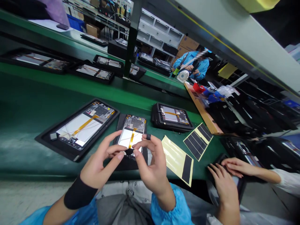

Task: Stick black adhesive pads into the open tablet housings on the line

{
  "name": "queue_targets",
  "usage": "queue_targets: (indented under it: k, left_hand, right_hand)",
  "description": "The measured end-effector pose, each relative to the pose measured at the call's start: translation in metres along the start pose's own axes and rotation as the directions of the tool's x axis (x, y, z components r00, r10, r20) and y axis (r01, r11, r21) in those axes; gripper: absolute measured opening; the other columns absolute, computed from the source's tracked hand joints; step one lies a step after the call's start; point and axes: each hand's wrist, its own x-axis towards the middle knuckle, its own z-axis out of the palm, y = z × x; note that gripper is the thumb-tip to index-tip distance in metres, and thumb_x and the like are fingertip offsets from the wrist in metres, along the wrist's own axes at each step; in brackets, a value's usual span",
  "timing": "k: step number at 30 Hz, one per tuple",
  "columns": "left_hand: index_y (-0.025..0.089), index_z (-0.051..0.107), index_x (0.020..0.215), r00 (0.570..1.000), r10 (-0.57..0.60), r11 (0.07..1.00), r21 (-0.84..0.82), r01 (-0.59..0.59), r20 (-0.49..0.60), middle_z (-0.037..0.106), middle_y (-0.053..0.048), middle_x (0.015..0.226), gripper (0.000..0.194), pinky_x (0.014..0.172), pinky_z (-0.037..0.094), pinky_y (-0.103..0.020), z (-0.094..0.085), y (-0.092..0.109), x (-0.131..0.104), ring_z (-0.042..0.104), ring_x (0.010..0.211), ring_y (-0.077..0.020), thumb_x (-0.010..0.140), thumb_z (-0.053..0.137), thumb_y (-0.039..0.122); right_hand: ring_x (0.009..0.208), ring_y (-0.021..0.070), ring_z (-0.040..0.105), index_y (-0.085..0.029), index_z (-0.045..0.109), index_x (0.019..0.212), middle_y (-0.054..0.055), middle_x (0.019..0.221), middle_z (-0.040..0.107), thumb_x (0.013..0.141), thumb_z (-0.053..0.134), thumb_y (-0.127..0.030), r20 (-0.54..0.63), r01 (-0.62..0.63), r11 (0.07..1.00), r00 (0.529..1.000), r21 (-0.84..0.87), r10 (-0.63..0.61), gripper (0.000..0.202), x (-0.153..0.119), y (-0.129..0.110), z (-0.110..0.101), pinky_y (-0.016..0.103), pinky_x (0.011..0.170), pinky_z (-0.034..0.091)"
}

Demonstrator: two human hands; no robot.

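1 small black piece (pixel 129 152) pinched between fingertips, left hand (pixel 100 162) at its near-left end, right hand (pixel 152 165) at the other. Both hands nearly closed at thumb and finger; remaining fingers loose, part-curled. Piece is just above the lower end of an open tablet (pixel 134 123), which lies under the hands on a black pad (pixel 127 165). Black band (pixel 148 137) on 1 right finger, black wristband (pixel 81 193) on left wrist.

Left of the left hand: 2nd open tablet (pixel 83 125) in a black tray (pixel 75 156), orange ribbon across it. Beyond the right hand: 3rd open tablet (pixel 172 114) on stacked black trays (pixel 171 126). Just right of the right hand: yellow sheet (pixel 174 154) with 1 black strip; farther right, another backing sheet (pixel 198 142) with several strips. Well right: co-worker's 2 hands (pixel 225 184) on a dark object.

Board markings too small to read; print on cardboard boxes (pixel 187 43) far beyond the hands, blurred.
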Motion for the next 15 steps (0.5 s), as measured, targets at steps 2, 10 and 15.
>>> queue_targets:
  k: [2,10,15]
  left_hand:
    - [0.021,0.045,0.149,0.997,-0.058,0.995,-0.081,0.062,0.046,0.077,-0.004,0.098,0.061,0.083,0.052,-0.028,-0.002,0.004,0.008,0.066,0.080,-0.0164,0.094,0.061,0.042]
    - [0.016,0.053,0.137,0.974,-0.192,0.953,-0.212,0.214,0.121,0.074,-0.005,0.094,0.068,0.063,0.052,-0.026,-0.010,-0.003,0.045,0.059,0.071,-0.0150,0.079,0.072,0.044]
    - [0.019,0.058,0.130,0.958,-0.052,0.994,-0.080,0.077,0.281,0.074,-0.005,0.097,0.051,0.068,0.052,-0.027,0.001,-0.016,0.049,0.064,0.076,-0.0168,0.089,0.058,0.049]
  right_hand:
    - [0.105,0.0209,0.073,-0.029,0.044,0.145,0.003,0.102,0.073,0.096,0.061,-0.005,-0.018,0.022,1.000,1.000,-0.019,-0.022,0.057,-0.002,0.000,-0.001,0.044,0.105,0.056]
    - [0.088,0.0147,0.068,-0.036,0.056,0.138,0.002,0.106,0.065,0.100,0.059,-0.007,-0.215,0.075,0.993,0.975,0.093,-0.054,0.048,0.001,-0.026,-0.013,0.030,0.079,0.062]
    - [0.065,0.0091,0.056,-0.032,0.058,0.130,-0.001,0.090,0.066,0.100,0.069,-0.019,-0.004,-0.241,0.918,0.967,0.313,0.256,0.035,0.021,-0.042,-0.021,0.020,0.057,0.047]
